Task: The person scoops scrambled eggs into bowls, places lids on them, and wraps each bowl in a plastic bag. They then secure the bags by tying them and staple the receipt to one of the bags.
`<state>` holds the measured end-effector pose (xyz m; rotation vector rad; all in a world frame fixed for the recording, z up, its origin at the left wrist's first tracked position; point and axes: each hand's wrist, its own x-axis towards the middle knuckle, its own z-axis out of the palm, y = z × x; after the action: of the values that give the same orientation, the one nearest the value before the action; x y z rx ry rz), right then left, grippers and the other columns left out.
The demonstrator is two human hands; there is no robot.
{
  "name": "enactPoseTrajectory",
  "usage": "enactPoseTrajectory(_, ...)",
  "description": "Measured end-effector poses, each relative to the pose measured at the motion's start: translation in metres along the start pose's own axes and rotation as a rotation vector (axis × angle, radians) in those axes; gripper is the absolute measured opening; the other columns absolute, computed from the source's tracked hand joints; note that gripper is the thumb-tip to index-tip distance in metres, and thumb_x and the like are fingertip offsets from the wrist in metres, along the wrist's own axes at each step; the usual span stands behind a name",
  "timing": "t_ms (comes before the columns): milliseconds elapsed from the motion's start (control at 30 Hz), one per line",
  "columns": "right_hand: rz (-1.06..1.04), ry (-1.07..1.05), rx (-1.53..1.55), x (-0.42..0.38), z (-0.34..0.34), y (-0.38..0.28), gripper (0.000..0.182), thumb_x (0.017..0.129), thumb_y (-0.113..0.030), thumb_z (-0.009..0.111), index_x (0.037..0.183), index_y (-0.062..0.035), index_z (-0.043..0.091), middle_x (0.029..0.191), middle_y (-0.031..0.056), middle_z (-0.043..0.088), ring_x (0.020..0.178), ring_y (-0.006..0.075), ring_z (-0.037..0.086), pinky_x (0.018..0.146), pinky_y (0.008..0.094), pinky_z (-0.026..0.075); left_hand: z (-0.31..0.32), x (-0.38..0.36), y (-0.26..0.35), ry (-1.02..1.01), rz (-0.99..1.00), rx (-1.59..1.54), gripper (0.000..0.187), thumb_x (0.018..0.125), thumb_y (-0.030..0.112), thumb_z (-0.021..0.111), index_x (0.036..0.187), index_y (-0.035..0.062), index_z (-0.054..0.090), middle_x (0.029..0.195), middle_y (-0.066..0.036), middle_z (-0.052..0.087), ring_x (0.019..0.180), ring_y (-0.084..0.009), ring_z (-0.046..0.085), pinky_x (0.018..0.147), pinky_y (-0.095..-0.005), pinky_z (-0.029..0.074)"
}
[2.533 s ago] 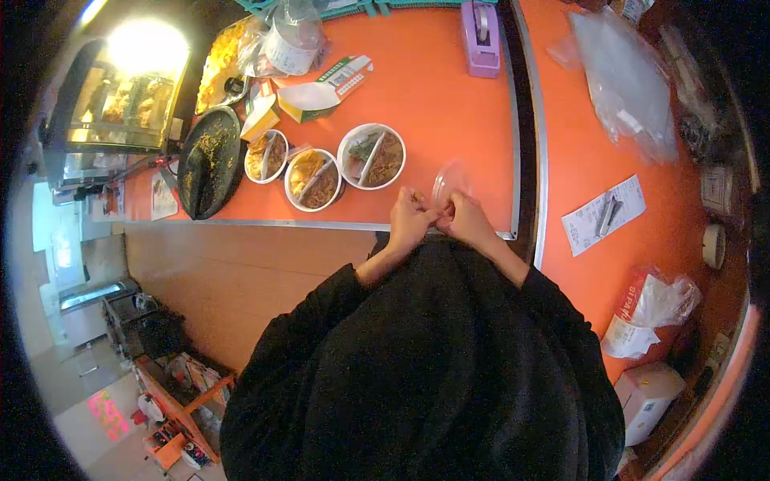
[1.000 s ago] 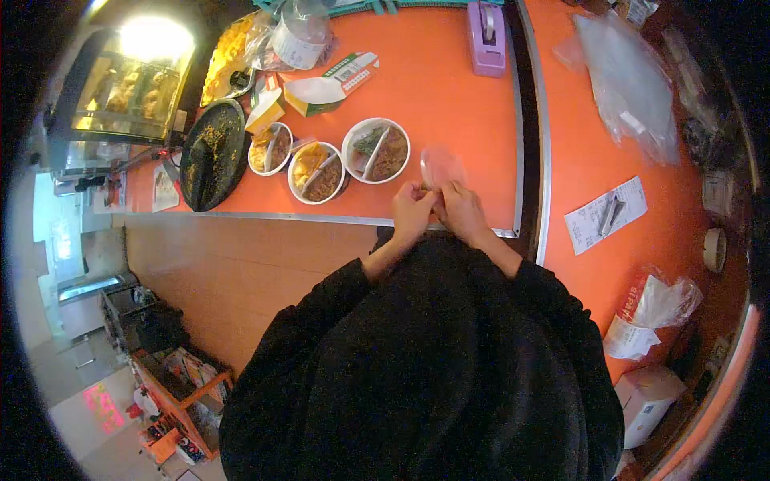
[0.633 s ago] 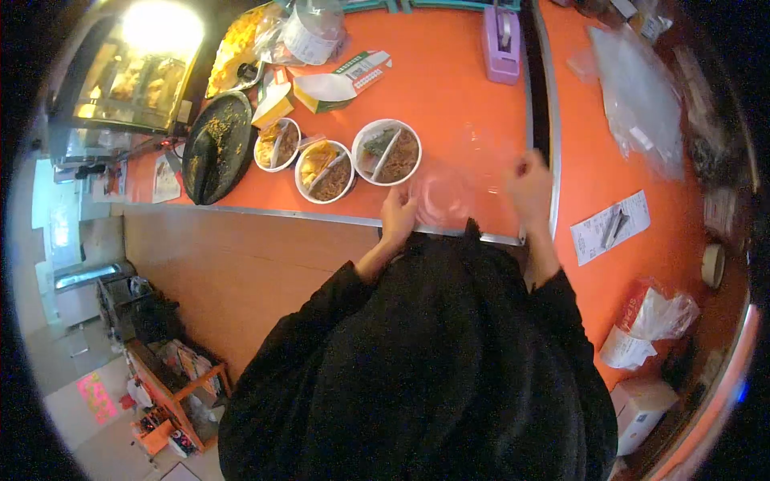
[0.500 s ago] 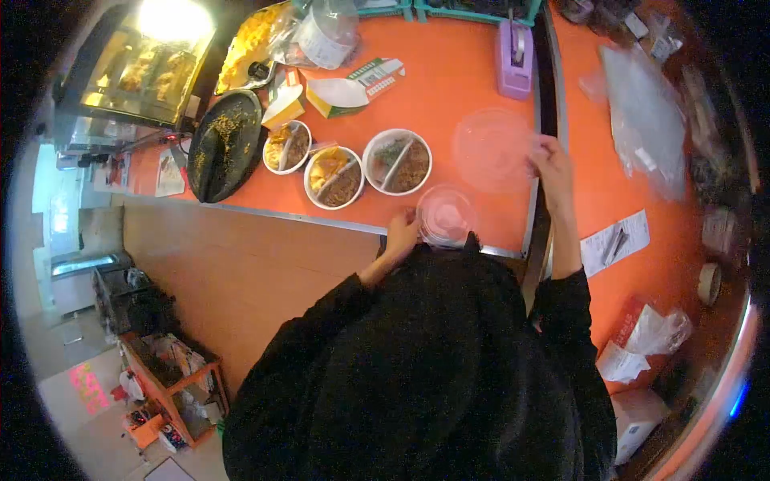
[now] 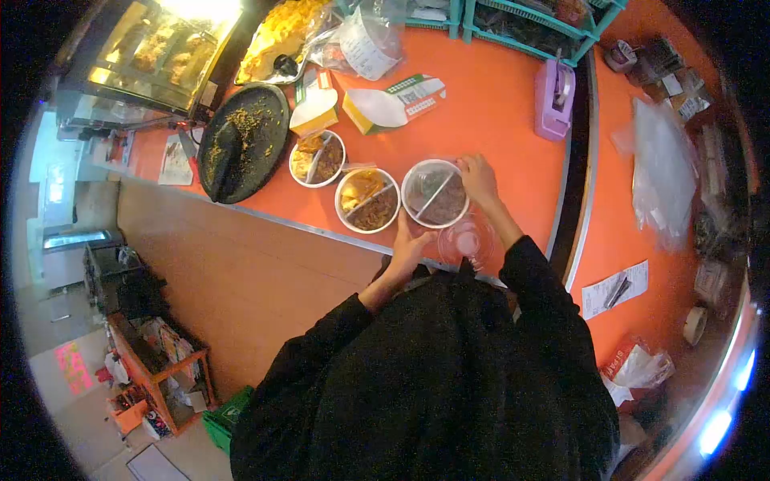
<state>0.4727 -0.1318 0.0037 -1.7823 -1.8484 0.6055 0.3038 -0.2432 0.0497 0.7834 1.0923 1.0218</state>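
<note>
the right hand (image 5: 480, 175) presses a clear lid (image 5: 435, 192) onto the nearest bowl (image 5: 417, 213); the left hand (image 5: 411, 244) lies open beside it. two other bowls (image 5: 317, 158) remain uncovered, spare lids (image 5: 467, 239) near.

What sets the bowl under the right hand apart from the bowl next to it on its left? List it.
The bowl under the right hand carries a clear lid, pressed by the right hand; the middle bowl is uncovered and untouched. It holds mostly brown food; the middle bowl also shows yellow. Both are round, white and divided.
</note>
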Motion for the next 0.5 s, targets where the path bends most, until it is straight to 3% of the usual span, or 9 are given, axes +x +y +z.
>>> enactPoseTrajectory(33, 0.008, 0.012, -0.046, -0.011, -0.018, -0.021, 0.018, 0.083, -0.02, 0.043, 0.09, -0.0084, 0.055, 0.086, 0.0141, 0.053, 0.074, 0.0341, 0.055, 0.064, 0.0429, 0.044, 0.002, 0.001, 0.005, -0.046, -0.033, -0.026, 0.08, 0.068, 0.0, 0.059, 0.132, 0.0019, 0.012, 0.125, -0.014, 0.034, 0.107, -0.0209, 0.043, 0.089, -0.0326, 0.038)
enactPoseTrajectory(167, 0.153, 0.129, -0.204, -0.014, -0.026, -0.022, 0.02, 0.084, -0.019, 0.042, 0.099, -0.0104, 0.051, 0.092, 0.0113, 0.049, 0.074, 0.0331, 0.056, 0.064, 0.0429, 0.045, 0.008, 0.019, 0.007, -0.039, 0.015, 0.127, 0.057, 0.076, 0.007, 0.055, 0.126, 0.0013, 0.027, 0.113, -0.014, 0.045, 0.097, -0.0223, 0.05, 0.083, -0.0333, 0.04)
enactPoseTrajectory(267, 0.233, 0.087, -0.315, -0.004, -0.029, -0.021, 0.023, 0.084, -0.017, 0.042, 0.104, -0.0091, 0.049, 0.099, 0.0126, 0.049, 0.081, 0.0329, 0.054, 0.068, 0.0429, 0.044, 0.004, 0.053, 0.006, 0.066, 0.279, 0.941, 0.048, 0.077, 0.014, 0.054, 0.119, 0.0006, 0.036, 0.1, -0.02, 0.046, 0.085, -0.0325, 0.054, 0.074, -0.0376, 0.044)
enactPoseTrajectory(367, 0.121, 0.296, -0.342, -0.001, -0.021, -0.015, 0.031, 0.084, -0.022, 0.043, 0.112, -0.0077, 0.043, 0.108, 0.0135, 0.047, 0.091, 0.0323, 0.051, 0.072, 0.0421, 0.043, 0.017, 0.087, 0.032, 0.155, 0.279, 0.992, 0.037, 0.077, 0.014, 0.052, 0.111, 0.0019, 0.045, 0.094, -0.022, 0.045, 0.078, -0.0381, 0.052, 0.069, -0.0427, 0.043)
enactPoseTrajectory(467, -0.167, 0.252, -0.332, 0.006, -0.031, -0.027, 0.043, 0.084, -0.029, 0.044, 0.12, -0.0083, 0.038, 0.115, 0.0146, 0.044, 0.097, 0.0313, 0.047, 0.075, 0.0418, 0.042, 0.018, 0.113, 0.033, 0.167, 0.308, 1.104, 0.029, 0.077, 0.012, 0.051, 0.104, 0.0023, 0.051, 0.093, -0.022, 0.047, 0.08, -0.0393, 0.051, 0.068, -0.0444, 0.042)
enactPoseTrajectory(500, -0.175, 0.24, -0.36, 0.008, -0.03, -0.027, 0.045, 0.083, -0.032, 0.044, 0.121, -0.0086, 0.037, 0.114, 0.0148, 0.044, 0.097, 0.0313, 0.047, 0.074, 0.042, 0.042, 0.018, 0.118, 0.032, 0.167, 0.303, 1.099, 0.027, 0.078, 0.013, 0.051, 0.102, 0.0018, 0.052, 0.092, -0.021, 0.048, 0.08, -0.0388, 0.051, 0.068, -0.0439, 0.042)
